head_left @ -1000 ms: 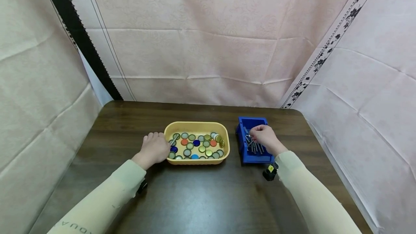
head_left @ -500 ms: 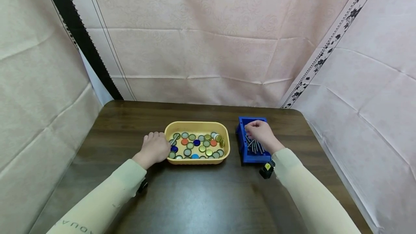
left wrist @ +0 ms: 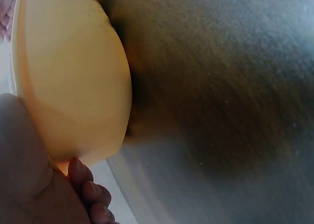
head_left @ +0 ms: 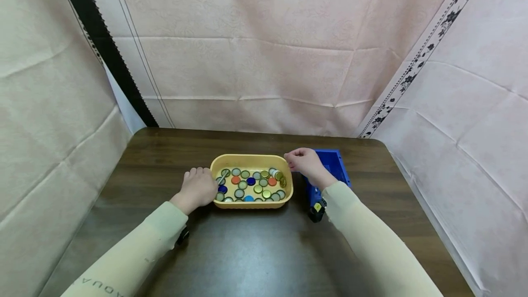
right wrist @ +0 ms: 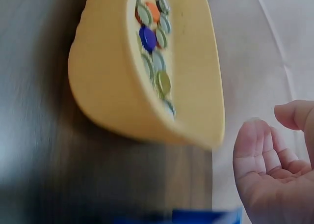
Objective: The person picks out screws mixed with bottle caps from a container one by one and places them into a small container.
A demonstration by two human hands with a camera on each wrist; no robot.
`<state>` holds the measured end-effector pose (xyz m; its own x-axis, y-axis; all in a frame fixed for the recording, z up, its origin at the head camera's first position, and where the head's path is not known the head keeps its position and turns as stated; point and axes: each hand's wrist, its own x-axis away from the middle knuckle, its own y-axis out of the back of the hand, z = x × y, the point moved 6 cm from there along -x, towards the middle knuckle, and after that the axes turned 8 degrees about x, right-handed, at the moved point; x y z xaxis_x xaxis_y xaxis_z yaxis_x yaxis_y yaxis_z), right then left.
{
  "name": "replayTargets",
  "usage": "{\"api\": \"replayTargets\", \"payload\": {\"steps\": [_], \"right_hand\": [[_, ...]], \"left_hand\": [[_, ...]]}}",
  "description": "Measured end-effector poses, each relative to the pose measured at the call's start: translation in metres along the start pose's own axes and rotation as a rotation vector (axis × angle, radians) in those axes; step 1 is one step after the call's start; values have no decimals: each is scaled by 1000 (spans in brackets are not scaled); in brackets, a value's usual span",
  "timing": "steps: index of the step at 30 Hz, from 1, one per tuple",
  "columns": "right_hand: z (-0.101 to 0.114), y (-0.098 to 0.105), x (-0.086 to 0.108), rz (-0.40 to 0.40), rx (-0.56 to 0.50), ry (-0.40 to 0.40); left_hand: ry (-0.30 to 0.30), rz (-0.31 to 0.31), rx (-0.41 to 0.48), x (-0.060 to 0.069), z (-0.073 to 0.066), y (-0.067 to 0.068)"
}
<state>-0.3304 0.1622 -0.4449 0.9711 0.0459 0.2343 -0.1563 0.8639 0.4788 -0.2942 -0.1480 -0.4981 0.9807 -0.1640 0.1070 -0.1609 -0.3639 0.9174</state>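
My left hand (head_left: 199, 188) holds the left end of a yellow plastic tub (head_left: 251, 206). In the left wrist view its curled fingertips (left wrist: 81, 172) lie against the outside of the tub wall. Inside the tub are several bottle caps (head_left: 250, 181), silver, gold, orange and blue, with a metal screw (head_left: 224, 176) among them by the left end. My right hand (head_left: 306, 164) is in the air just off the tub's right rim. In the right wrist view its thumb stands apart from the loosely bent fingers (right wrist: 250, 145), with nothing seen between them.
A blue plastic bin (head_left: 333, 162) stands right of the tub, partly covered by my right hand and forearm; its contents are hidden now. Both containers rest on a dark wooden table (head_left: 247, 246). Pale cloth (head_left: 247, 68) hangs behind and at both sides.
My right hand has come up out of the blue bin, where screws lay, and moved left to the tub's right rim. The left hand and the tub have stayed in place.
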Motion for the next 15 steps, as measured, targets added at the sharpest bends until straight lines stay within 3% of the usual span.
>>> {"api": "replayTargets", "payload": {"steps": [5, 11, 15], "right_hand": [[11, -33, -3, 60, 14, 6], [23, -81, -4, 188, -19, 1], [32, -115, -3, 268, -57, -42]], "left_hand": [[0, 0, 12, 2, -2, 2], [6, -9, 3, 2, -2, 2], [6, -14, 2, 2, -3, 2]]}}
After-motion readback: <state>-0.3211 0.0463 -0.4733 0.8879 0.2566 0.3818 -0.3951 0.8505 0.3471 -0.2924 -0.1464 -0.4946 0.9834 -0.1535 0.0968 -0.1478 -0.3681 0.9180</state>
